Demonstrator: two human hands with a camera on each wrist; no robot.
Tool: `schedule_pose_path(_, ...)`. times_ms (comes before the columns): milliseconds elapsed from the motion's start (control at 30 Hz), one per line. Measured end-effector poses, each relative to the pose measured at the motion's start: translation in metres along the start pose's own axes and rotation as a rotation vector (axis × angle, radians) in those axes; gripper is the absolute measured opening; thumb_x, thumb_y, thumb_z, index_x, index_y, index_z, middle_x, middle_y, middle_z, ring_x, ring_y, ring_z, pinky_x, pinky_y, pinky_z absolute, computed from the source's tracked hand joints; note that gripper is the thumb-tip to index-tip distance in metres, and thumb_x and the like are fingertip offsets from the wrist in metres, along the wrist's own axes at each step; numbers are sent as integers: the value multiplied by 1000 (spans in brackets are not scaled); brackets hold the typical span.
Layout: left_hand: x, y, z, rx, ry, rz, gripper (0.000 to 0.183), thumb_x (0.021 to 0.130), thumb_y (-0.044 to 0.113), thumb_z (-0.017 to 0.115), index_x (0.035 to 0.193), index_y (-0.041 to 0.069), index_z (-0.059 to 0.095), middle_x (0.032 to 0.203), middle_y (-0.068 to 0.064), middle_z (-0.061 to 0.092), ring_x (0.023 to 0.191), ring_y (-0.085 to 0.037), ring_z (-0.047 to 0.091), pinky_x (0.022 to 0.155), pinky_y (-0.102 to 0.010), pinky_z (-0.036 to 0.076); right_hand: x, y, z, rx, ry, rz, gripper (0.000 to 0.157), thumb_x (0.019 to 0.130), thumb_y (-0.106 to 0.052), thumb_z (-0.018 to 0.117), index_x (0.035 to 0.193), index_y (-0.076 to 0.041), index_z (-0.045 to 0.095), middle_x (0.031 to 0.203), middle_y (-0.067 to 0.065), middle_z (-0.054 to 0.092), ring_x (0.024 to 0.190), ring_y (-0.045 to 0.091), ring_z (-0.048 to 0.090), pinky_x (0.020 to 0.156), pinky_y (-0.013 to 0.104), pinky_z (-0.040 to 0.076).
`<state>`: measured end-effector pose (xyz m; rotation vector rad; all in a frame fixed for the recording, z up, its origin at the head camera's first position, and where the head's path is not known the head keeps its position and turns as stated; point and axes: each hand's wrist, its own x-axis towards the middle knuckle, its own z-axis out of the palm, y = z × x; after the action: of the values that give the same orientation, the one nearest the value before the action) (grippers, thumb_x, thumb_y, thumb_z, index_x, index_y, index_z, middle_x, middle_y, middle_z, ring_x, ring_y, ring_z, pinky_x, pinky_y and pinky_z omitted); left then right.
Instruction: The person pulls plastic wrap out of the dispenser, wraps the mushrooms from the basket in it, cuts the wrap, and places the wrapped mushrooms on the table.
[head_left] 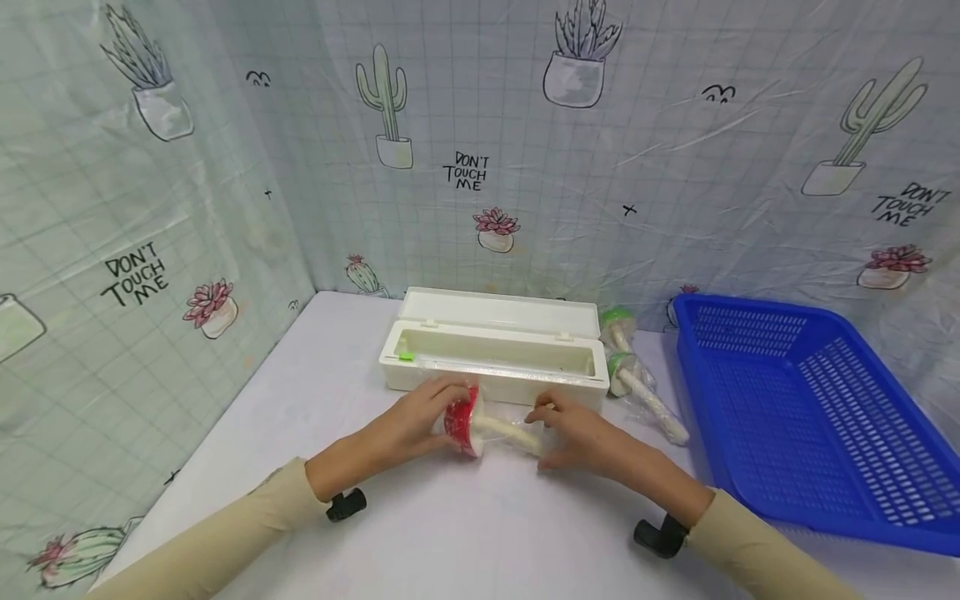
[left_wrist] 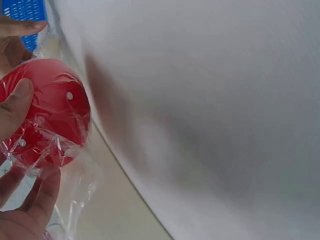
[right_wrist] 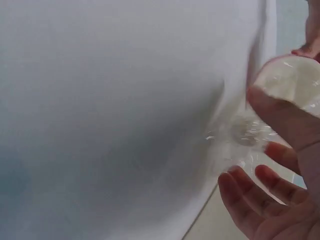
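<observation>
My left hand (head_left: 420,421) grips the red cap of a toy mushroom (head_left: 463,421), which has a long pale stem and clear plastic wrap. In the left wrist view the thumb presses on top of the white-dotted red cap (left_wrist: 55,100), with fingers under its edge. My right hand (head_left: 585,433) is at the far end of the stem, thumb and fingers spread apart around it. From the right wrist, the pale underside of the cap (right_wrist: 290,80) and loose plastic (right_wrist: 245,135) show beyond my parted fingers. Right behind the mushroom stands a long white box (head_left: 495,383) with its lid open.
To the right of the box lie two wrapped green-capped mushrooms (head_left: 647,400). A large blue plastic basket (head_left: 738,475) stands at the right side of the white table (head_left: 480,533). A bright green bit (head_left: 406,357) shows at the box's left end. Patterned sheeting (head_left: 517,183) hangs behind.
</observation>
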<state>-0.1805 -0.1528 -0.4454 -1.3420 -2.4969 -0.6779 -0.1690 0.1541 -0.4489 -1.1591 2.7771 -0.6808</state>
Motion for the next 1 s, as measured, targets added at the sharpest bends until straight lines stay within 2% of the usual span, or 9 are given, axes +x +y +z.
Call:
schedule_pose_path(167,0,1,-1,-9,13,9,67,74,15,93,130,5,58,140,-10,55,131,-24,52,107,-38,48,6,-11,3,18,-6,57,62,81,-15,88,132,-4,56,123,11,50,90,20,63,69,25,54)
schedule_pose_path(300,0,1,3,8,19,21,64,71,14,95,125,7,60,139,-11,56,132,-26,52,107,-38,48,14,-29,3,-174,2,130,57,85,-24,85,131,-5,58,121,12,59,97,25,64,79,36,56)
schedule_pose_path(400,-1,1,4,8,10,30,65,69,14,95,123,7,61,137,-10,57,132,-27,52,108,-39,47,26,-48,4,-286,51,121,66,85,-36,84,136,-4,57,126,13,62,113,31,60,94,45,54)
schedule_pose_path(500,-2,-2,-1,-41,-43,19,62,73,14,94,125,8,61,139,-6,56,134,-24,50,109,-36,47,42,-59,9,-216,101,59,74,86,-39,83,143,-3,52,139,13,56,128,31,54,104,45,50)
schedule_pose_path(633,-9,-16,-18,-206,-131,-11,54,80,11,88,128,8,62,141,-5,58,131,-22,55,105,-33,50,60,-62,11,-112,32,53,78,85,-39,84,147,-5,49,147,9,49,134,27,51,107,41,48)
schedule_pose_path(733,-14,-34,-37,-256,-38,-69,41,84,2,82,122,6,67,130,-9,66,117,-24,64,95,-35,56,70,-63,5,-142,-30,69,77,81,-38,85,143,-5,52,142,9,52,128,28,54,106,41,49)
schedule_pose_path(867,-16,-61,-55,-111,175,-229,29,85,-2,79,113,2,71,111,-10,69,96,-25,68,79,-37,60,84,-70,-5,-165,-102,95,72,82,-43,81,139,-8,55,133,8,55,118,27,56,101,41,51)
schedule_pose_path(933,-16,-72,-59,-45,176,-299,28,87,2,79,114,1,71,107,-9,68,91,-25,66,76,-38,59,91,-75,-6,-170,-128,125,70,87,-52,74,140,-10,55,133,8,56,117,26,57,99,42,51)
schedule_pose_path(1000,-16,-79,-61,-23,129,-328,27,89,7,78,115,1,73,106,-10,68,87,-23,65,73,-38,58,98,-80,-4,-183,-128,149,71,92,-60,65,142,-12,53,134,8,57,118,27,59,99,44,52)
